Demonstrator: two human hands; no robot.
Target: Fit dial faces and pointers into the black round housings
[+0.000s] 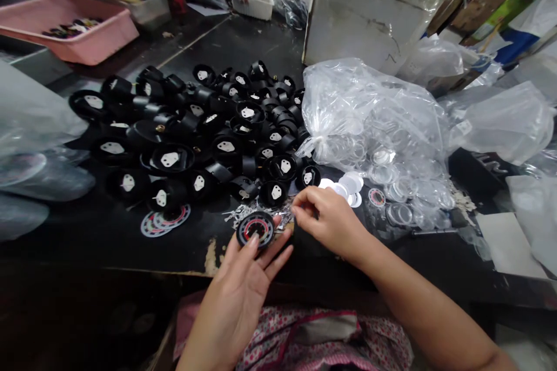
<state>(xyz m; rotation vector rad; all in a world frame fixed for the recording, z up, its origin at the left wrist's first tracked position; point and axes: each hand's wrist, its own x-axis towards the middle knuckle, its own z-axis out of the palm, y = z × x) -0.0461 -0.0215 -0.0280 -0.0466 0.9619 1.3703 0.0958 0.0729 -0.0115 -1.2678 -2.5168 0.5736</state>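
Observation:
My left hand point(248, 278) holds a round black-rimmed gauge point(256, 228) with a red, white and black printed dial facing up, the thumb on its near edge. Just to the right, my right hand point(326, 220) has thumb and forefinger pinched together; whatever is between them is too small to make out. Beneath and beside the fingertips lies a heap of small silvery needle-like pieces point(243, 211). Printed dial discs point(162, 222) overlap on the table to the left. Many black round housings point(226, 148) with pale inner plates are piled behind the hands.
A clear plastic bag point(348, 93) lies right of the housings, with clear round covers point(402, 191) in front. White discs point(350, 183) and a single dial disc point(376, 197) lie near my right hand. A pink tray point(93, 40) stands back left; a large box point(369, 23) stands behind.

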